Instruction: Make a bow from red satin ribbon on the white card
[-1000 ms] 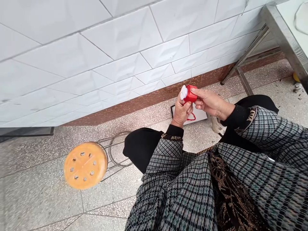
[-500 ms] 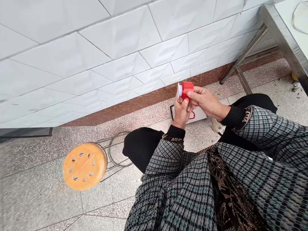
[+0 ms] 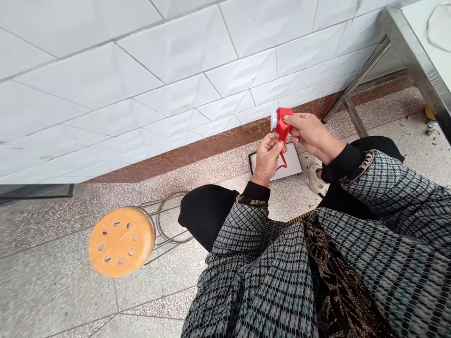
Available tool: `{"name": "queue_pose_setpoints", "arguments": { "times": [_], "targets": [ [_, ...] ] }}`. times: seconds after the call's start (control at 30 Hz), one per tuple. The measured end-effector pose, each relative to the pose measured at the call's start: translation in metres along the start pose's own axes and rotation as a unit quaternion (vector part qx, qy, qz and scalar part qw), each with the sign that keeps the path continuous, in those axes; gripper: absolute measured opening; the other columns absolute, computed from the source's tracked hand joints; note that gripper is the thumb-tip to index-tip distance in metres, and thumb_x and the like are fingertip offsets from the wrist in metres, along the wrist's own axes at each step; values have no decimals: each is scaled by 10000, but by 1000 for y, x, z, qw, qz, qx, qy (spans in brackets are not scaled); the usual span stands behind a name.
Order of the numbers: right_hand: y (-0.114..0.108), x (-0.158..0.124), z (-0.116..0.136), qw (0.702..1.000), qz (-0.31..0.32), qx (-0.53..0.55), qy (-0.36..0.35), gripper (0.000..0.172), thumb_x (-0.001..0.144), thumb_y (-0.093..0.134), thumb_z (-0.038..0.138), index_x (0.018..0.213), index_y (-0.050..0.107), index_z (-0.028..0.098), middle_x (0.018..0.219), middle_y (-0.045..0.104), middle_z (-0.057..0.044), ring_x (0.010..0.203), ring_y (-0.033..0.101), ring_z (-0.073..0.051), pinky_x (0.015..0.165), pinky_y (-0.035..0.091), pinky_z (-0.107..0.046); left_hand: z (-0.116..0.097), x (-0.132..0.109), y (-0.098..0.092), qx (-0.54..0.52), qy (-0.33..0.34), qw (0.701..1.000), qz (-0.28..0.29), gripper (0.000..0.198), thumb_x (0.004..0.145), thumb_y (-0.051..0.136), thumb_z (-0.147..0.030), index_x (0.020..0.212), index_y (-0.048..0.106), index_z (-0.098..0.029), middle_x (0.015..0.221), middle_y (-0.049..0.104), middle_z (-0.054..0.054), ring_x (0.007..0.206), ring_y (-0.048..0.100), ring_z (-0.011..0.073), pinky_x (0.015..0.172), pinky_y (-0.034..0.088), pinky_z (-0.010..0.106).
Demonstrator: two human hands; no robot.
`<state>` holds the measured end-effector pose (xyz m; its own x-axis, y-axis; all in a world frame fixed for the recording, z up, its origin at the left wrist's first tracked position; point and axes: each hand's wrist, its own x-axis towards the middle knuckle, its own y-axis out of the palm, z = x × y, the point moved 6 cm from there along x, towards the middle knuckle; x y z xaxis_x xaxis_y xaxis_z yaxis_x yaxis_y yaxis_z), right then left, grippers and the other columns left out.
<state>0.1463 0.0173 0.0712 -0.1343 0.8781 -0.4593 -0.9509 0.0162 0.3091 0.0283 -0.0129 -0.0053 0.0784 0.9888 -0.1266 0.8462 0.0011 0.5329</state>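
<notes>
A spool of red ribbon [image 3: 283, 123] with a white rim is held up in front of the wall's base. My right hand [image 3: 313, 134] is closed on the spool, its thumb pressing on the red winding. Lower down, my left hand [image 3: 268, 157] pinches the loose ribbon where it comes off the spool. A thin red length trails below the fingers, over a white board with a dark edge [image 3: 291, 165]. The far fingers of both hands are partly hidden.
An orange round stool [image 3: 121, 241] with wire legs lies or leans on the speckled floor at left. A metal-framed table [image 3: 405, 44] stands at upper right. White wall tiles [image 3: 176, 56] run across the back. A light shoe [image 3: 314, 178] shows beside the board.
The spool has moved up and right with my right hand. My left hand now grips lower, and a stretch of ribbon shows between it and the spool.
</notes>
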Motion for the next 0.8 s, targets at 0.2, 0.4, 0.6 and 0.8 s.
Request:
{"name": "queue_pose_setpoints", "arguments": {
  "times": [0.2, 0.4, 0.6, 0.8],
  "targets": [
    [2, -4, 4, 1000, -4, -28, -7, 259, 876, 789, 214, 730, 577, 185, 522, 504, 66, 413, 312, -38, 388, 324, -173, -1, 1, -1, 4, 31, 999, -5, 397, 675, 911, -483, 826, 688, -191, 763, 638, -23, 687, 575, 95, 725, 492, 274],
    [5, -8, 6, 997, -10, -64, -42, 259, 851, 798, 179, 690, 595, 173, 531, 526, 52, 429, 376, -39, 388, 321, -172, -9, -3, 2, 24, 66, 997, -42, 366, 710, 892, -354, 723, 567, -186, 771, 592, -28, 749, 542, 95, 769, 475, 253],
    [4, -5, 2, 997, -24, -62, -30, 265, 867, 785, 172, 688, 591, 167, 492, 469, 74, 410, 332, -32, 383, 323, -161, -5, -5, 5, 6, 51, 998, -33, 401, 689, 908, -414, 780, 580, -202, 661, 551, -62, 585, 485, 70, 591, 397, 223],
    [2, -2, 0, 998, -29, -49, -8, 299, 891, 783, 223, 691, 566, 174, 470, 434, 88, 395, 286, -32, 374, 314, -161, -2, -6, 4, 6, 35, 998, -48, 388, 719, 904, -432, 706, 617, -172, 656, 577, -41, 616, 498, 67, 627, 425, 227]
  ]
}}
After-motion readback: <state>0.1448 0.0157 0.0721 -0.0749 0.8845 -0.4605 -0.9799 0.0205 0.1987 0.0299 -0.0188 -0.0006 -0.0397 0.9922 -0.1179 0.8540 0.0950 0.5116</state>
